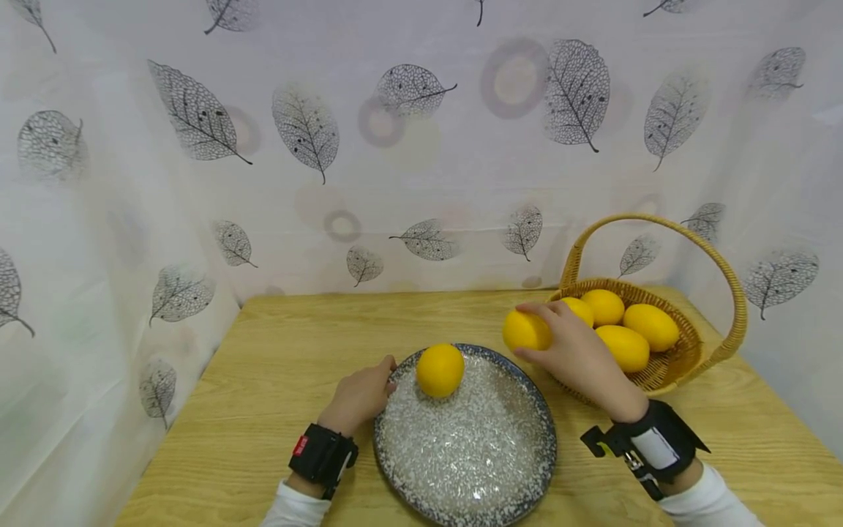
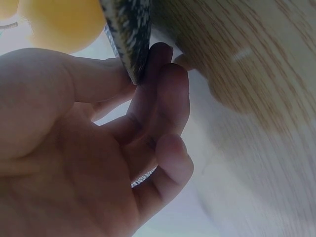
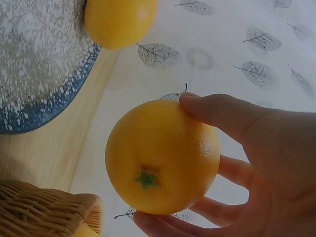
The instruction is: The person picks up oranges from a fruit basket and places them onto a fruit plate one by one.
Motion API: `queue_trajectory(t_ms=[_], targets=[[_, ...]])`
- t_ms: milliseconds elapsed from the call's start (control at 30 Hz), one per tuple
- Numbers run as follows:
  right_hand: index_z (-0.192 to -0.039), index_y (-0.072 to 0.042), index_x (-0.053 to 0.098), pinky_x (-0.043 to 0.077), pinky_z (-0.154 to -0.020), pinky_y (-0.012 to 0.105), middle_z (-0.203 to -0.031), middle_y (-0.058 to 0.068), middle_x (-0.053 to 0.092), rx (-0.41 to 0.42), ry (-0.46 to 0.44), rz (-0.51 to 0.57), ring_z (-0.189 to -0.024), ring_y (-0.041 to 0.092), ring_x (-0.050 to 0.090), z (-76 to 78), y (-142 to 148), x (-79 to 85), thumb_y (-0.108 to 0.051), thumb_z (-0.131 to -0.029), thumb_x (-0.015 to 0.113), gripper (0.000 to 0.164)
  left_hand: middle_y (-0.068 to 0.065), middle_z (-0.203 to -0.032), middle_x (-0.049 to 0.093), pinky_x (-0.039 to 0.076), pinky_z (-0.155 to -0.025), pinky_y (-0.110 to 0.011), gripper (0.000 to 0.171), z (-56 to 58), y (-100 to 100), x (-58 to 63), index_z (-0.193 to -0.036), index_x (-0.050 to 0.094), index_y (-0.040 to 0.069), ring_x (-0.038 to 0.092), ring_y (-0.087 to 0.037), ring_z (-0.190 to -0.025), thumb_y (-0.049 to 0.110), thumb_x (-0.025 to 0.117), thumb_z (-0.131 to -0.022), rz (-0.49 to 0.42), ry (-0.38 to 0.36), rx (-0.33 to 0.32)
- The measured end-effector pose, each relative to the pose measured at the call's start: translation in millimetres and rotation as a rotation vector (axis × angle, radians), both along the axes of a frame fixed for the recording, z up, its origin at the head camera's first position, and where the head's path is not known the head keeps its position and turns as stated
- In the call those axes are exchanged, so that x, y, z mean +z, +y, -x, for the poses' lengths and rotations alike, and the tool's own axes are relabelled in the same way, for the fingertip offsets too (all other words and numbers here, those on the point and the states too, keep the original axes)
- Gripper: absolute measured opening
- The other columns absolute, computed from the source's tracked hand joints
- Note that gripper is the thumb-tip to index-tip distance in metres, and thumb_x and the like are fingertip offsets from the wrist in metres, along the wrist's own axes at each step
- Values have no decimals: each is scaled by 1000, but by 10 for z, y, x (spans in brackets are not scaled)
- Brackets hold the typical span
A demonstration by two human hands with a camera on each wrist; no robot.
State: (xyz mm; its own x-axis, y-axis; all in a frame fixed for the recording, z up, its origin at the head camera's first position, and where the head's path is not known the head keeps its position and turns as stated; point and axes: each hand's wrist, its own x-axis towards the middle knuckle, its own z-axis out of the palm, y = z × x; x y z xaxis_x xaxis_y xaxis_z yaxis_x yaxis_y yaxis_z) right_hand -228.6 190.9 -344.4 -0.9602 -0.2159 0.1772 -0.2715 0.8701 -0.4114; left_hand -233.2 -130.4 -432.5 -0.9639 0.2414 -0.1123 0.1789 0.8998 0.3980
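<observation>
In the head view my right hand point(image 1: 585, 355) holds a round yellow orange point(image 1: 525, 331) between thumb and fingers, in front of the wicker basket's left side. Its green star-shaped stem mark faces the camera in the right wrist view. A speckled grey plate point(image 1: 470, 454) with a dark blue rim lies before me. Another orange point(image 1: 440, 371) sits on it near the far rim. My left hand point(image 1: 358, 399) pinches the plate's left rim, thumb on the upper side and fingers beneath, as the left wrist view shows.
The wicker basket point(image 1: 691, 355) with a tall arched handle point(image 1: 737, 300) stands at the right, with several yellow fruits point(image 1: 622, 348) inside. A leaf-print curtain point(image 1: 421, 168) hangs behind and beside the wooden table point(image 1: 296, 344).
</observation>
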Motion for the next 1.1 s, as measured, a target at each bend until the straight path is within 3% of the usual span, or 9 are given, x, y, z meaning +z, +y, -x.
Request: queue_trajectory(t_ms=[333,667,1100], targets=[[-143,-15,57,47,-99,62,-139,24,55,43,-30,34,-123,44,58,-4,-115,-138,-32,-87,80,63,-4,-74,60,35,-55,-31,22,8,-4,-9,-122,57,9,50,-17,-63,17,61,-102,5,-14,-1],[-141,-16,59,54,-87,55,-135,23,56,57,-46,-7,-106,38,66,1,-224,-229,-32,-87,81,60,-4,-73,59,34,-53,-30,22,28,-6,5,-122,57,9,49,-18,-62,15,61,-102,3,-13,-5],[-138,-15,62,55,-85,51,-130,22,60,82,-20,-3,-104,35,66,2,-321,-395,-31,-84,84,60,-3,-72,59,34,-53,-30,21,12,-13,-5,-122,58,9,49,-17,-62,16,61,-101,0,-2,-14]])
